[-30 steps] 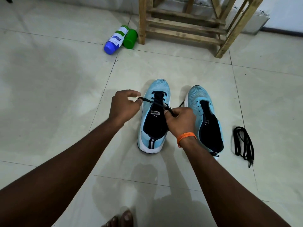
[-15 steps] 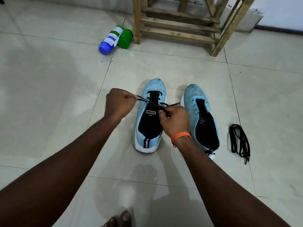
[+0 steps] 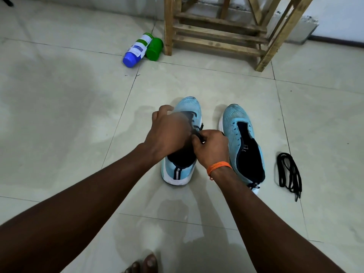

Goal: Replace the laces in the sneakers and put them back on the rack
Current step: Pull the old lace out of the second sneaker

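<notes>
The left hand (image 3: 167, 133) is held curled over the throat of the left sneaker (image 3: 177, 172); it is blurred, so whether a strand is pinched cannot be told. This sneaker lies on the floor (image 3: 78, 134) directly under both hands, its long axis running away from the person, toe towards the rack (image 3: 216, 34). The black lace (image 3: 198, 133) is pinched by the right hand (image 3: 212, 148), which is judged nearer the loose end. The right sneaker (image 3: 234, 125) stands unlaced alongside, toe also forward, and the spare lace (image 3: 289, 172) is coiled further right.

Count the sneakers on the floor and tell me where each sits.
2. The partly laced sneaker sits at centre; the unlaced sneaker stands just right of it, beside a loose black lace. None looks hidden.
</notes>
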